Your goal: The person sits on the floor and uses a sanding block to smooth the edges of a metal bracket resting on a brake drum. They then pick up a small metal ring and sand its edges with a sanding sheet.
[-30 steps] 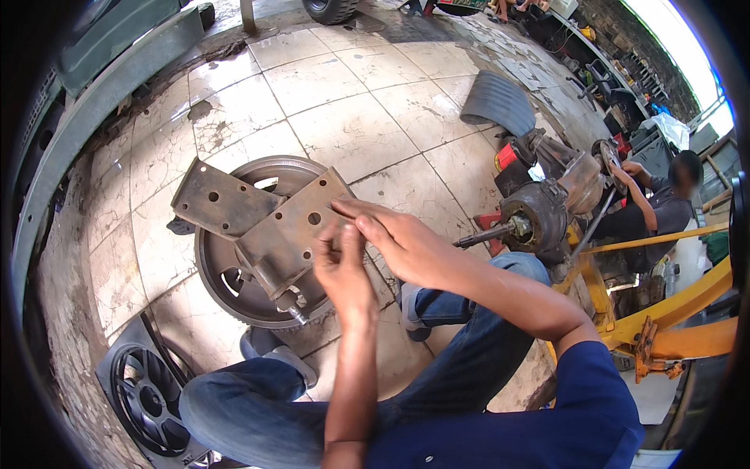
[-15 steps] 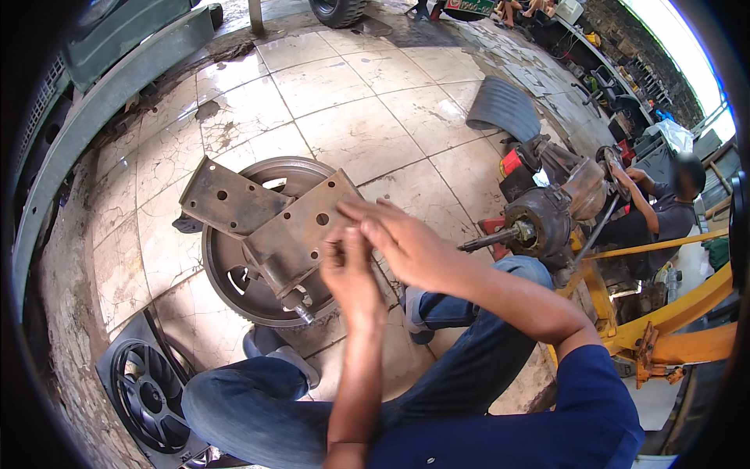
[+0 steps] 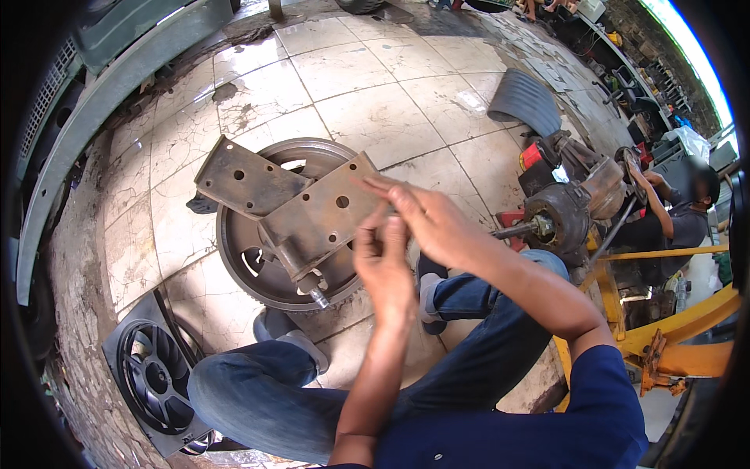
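A rusty drilled steel bracket (image 3: 301, 211) lies across a toothed flywheel (image 3: 258, 258) on the cracked tile floor (image 3: 375, 94), a threaded stud (image 3: 319, 298) poking from its near end. The left hand (image 3: 384, 262) hovers just right of the bracket, fingers pinched together (what they grip, if anything, I cannot tell). The right hand (image 3: 426, 223) is loosely open, fingertips over the bracket's right edge. A black fan shroud (image 3: 152, 383) sits near left; another person (image 3: 672, 211) works at far right.
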A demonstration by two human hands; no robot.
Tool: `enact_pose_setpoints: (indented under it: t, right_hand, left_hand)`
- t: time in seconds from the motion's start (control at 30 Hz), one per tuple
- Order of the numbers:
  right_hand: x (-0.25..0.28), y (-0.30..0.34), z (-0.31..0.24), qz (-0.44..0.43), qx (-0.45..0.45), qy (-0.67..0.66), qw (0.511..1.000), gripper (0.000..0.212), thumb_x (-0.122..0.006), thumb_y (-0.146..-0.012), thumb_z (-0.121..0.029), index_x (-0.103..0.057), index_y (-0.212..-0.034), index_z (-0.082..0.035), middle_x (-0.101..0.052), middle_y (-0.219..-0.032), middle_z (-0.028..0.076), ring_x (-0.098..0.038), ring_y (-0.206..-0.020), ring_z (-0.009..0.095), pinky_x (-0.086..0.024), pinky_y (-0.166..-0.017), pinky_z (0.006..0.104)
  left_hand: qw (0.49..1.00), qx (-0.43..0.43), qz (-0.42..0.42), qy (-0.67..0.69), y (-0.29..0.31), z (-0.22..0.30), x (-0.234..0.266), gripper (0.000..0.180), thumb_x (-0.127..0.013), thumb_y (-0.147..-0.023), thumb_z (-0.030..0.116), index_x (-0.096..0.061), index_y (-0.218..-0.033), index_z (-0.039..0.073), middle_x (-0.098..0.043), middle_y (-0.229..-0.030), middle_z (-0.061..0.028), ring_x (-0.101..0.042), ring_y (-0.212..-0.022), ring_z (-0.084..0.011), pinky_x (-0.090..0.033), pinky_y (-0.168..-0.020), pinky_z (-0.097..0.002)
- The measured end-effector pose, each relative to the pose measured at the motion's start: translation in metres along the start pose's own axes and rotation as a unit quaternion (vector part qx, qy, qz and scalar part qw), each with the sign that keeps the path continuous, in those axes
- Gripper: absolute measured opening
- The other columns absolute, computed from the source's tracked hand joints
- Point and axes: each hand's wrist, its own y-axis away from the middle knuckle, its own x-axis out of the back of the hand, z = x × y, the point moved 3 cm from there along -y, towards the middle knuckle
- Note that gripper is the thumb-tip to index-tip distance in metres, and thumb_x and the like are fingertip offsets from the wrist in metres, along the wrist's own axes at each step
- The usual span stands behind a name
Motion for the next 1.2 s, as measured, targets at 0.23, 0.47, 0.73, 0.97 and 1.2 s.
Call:
enact_pose_setpoints:
  t: [0.23,0.47,0.73,0.97,1.2]
  right_hand:
    - [-0.002,0.003,-0.011,0.037,0.045,0.059,0.997,0.052,-0.031,-0.106,-0.037,-0.047,-0.139,-0.001,-0.059,-0.128,0.024,-0.057,-0.120,0.039,-0.044,-0.102,0.0388]
    - [0.000,-0.003,0.002,0.026,-0.019,0.026,0.999,0.053,-0.026,-0.106,-0.040,-0.046,-0.142,-0.005,-0.063,-0.112,0.027,-0.068,-0.095,0.033,-0.053,-0.083,0.0383]
    - [-0.001,0.000,0.014,0.071,0.015,0.016,0.997,0.045,-0.034,-0.106,-0.032,-0.051,-0.137,-0.004,-0.066,-0.110,0.024,-0.066,-0.094,0.035,-0.051,-0.082,0.0392]
    - [0.007,0.005,-0.004,0.055,0.020,-0.009,0.998,0.043,-0.036,-0.105,-0.028,-0.052,-0.135,0.000,-0.060,-0.125,0.023,-0.061,-0.111,0.037,-0.048,-0.093,0.0371]
    - [0.018,0.013,-0.010,0.112,0.089,0.058,0.988,0.040,-0.036,-0.105,-0.023,-0.050,-0.140,-0.009,-0.056,-0.132,0.022,-0.057,-0.118,0.036,-0.047,-0.096,0.0390]
  left_hand:
    - [1.000,-0.008,-0.004,-0.008,0.003,0.005,-0.001,0.025,-0.054,-0.101,0.017,-0.056,-0.118,-0.001,-0.064,-0.105,-0.0091,-0.063,-0.095,-0.0152,-0.053,-0.088,-0.0305]
    - [0.998,0.021,-0.021,0.064,-0.008,0.003,0.006,0.016,-0.054,-0.101,0.017,-0.056,-0.109,0.003,-0.059,-0.093,-0.0038,-0.061,-0.083,-0.0126,-0.054,-0.079,-0.0285]
    - [0.992,0.086,-0.049,0.081,-0.007,-0.005,0.007,0.032,-0.058,-0.097,0.008,-0.046,-0.126,0.002,-0.060,-0.108,-0.0068,-0.061,-0.097,-0.0140,-0.053,-0.091,-0.0311]
    - [0.980,0.106,-0.104,0.134,-0.010,-0.003,0.010,0.035,-0.058,-0.097,0.007,-0.048,-0.130,0.004,-0.061,-0.119,-0.0092,-0.062,-0.107,-0.0169,-0.055,-0.092,-0.0310]
    - [0.984,0.077,-0.122,0.103,-0.010,0.000,0.008,0.039,-0.055,-0.094,-0.006,-0.047,-0.132,-0.002,-0.060,-0.117,-0.0122,-0.067,-0.098,-0.0203,-0.056,-0.094,-0.0360]
